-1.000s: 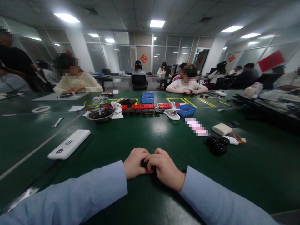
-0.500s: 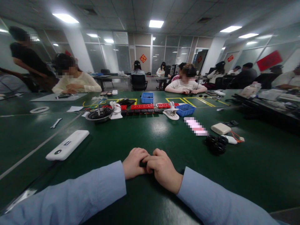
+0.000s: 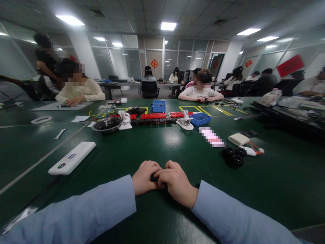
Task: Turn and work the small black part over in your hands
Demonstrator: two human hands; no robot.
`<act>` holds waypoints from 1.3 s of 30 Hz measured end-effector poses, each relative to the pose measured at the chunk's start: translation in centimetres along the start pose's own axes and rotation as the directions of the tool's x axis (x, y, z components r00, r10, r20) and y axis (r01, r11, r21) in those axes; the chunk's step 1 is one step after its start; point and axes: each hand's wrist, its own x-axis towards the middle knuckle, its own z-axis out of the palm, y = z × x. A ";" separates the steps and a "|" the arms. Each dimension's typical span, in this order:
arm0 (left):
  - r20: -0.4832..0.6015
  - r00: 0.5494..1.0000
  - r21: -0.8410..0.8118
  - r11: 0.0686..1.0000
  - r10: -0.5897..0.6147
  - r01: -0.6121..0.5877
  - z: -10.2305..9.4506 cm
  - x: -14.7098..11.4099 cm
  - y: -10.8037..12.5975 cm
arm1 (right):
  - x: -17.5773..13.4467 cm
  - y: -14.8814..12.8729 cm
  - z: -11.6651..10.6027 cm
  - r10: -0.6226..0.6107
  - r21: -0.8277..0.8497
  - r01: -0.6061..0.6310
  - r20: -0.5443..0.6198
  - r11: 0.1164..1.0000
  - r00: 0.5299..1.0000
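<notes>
An open-plan office workroom: long green tables, glass partition walls, ceiling light panels, co-workers seated at small parts.

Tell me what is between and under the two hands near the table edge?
A small dark thing shows between the left hand and right hand; both rest on the green table. The rest is covered.
</notes>
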 end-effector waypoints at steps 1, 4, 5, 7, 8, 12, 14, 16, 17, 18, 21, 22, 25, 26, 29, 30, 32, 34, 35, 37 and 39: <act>0.000 1.000 -0.001 1.000 -0.001 0.001 0.0 0.0 0.0 | 0.0 0.1 0.0 -0.002 -0.002 0.002 -0.003 1.000 1.000; -0.001 1.000 0.005 1.000 0.005 -0.005 0.1 0.0 -0.1 | -0.1 0.1 0.1 -0.014 -0.004 0.014 -0.012 1.000 1.000; -0.001 1.000 0.010 1.000 0.007 -0.007 0.2 0.0 -0.2 | -0.1 0.1 0.0 -0.027 0.000 0.027 -0.017 1.000 0.999; 0.002 1.000 0.030 0.999 0.011 -0.011 0.3 0.0 -0.4 | -0.2 -0.2 -0.4 -0.079 0.004 0.079 -0.036 0.997 0.996; 0.003 1.000 0.040 0.999 0.012 -0.012 0.4 0.0 -0.5 | -0.3 -0.3 -0.6 -0.108 0.003 0.108 -0.050 0.994 0.993; -0.008 1.000 0.049 0.999 0.003 -0.002 0.5 0.0 -0.6 | -0.4 -0.9 -2.0 -0.094 0.011 0.095 -0.100 0.995 0.991; -0.005 1.000 0.041 0.999 0.003 -0.003 0.4 0.0 -0.6 | -0.4 -1.0 -2.4 0.011 0.034 -0.008 -0.088 0.999 0.996; -0.004 1.000 0.025 1.000 0.008 -0.008 0.3 0.0 -0.6 | -0.3 -1.0 -2.7 0.116 0.041 -0.113 -0.064 0.993 0.991; -0.006 1.000 0.017 1.000 0.011 -0.011 0.3 -0.1 -0.6 | -0.3 -1.0 -2.7 0.153 0.036 -0.152 -0.050 0.988 0.987; -0.009 1.000 0.012 1.000 0.013 -0.013 0.3 -0.1 -0.6 | -0.2 -1.0 -2.7 0.179 0.025 -0.178 -0.039 0.984 0.983; -0.012 1.000 0.020 1.000 0.021 -0.021 0.3 -0.1 -0.6 | -0.2 -1.0 -2.7 0.216 -0.026 -0.217 -0.020 0.976 0.976; -0.010 1.000 0.026 0.999 0.021 -0.021 0.2 -0.1 -0.5 | -0.2 -1.0 -2.7 0.222 -0.043 -0.223 -0.022 0.974 0.975; 0.003 1.000 0.032 0.999 0.014 -0.014 0.1 -0.1 -0.3 | -0.3 -0.9 -2.6 0.221 -0.093 -0.221 -0.020 0.971 0.975; 0.009 1.000 0.032 0.999 0.010 -0.010 0.1 -0.1 -0.3 | -0.3 -0.9 -2.6 0.218 -0.110 -0.218 -0.012 0.970 0.976; 0.019 1.000 0.029 1.000 0.000 -0.001 0.0 -0.1 -0.1 | -0.2 -0.8 -2.3 0.225 -0.147 -0.220 0.020 0.964 0.974; 0.017 1.000 0.027 1.000 -0.001 0.001 0.0 -0.1 -0.1 | -0.2 -0.7 -2.2 0.231 -0.152 -0.224 0.026 0.962 0.973; 0.011 1.000 0.026 1.000 -0.002 0.002 0.1 -0.1 -0.1 | -0.2 -0.7 -2.1 0.237 -0.158 -0.229 0.031 0.960 0.971; 0.011 1.000 0.027 1.000 -0.001 0.001 0.1 -0.1 -0.1 | -0.2 -0.7 -2.1 0.235 -0.155 -0.227 0.036 0.962 0.971; 0.012 1.000 0.029 1.000 -0.001 0.001 0.1 0.0 -0.1 | -0.2 -0.7 -2.1 0.234 -0.152 -0.225 0.041 0.962 0.971; 0.016 1.000 0.031 0.999 -0.006 0.005 0.1 0.0 -0.1 | -0.2 -0.8 -2.2 0.237 -0.143 -0.227 0.055 0.963 0.970; 0.015 1.000 0.028 1.000 -0.013 0.012 0.1 0.0 -0.1 | -0.3 -0.8 -2.2 0.235 -0.119 -0.226 0.065 0.967 0.970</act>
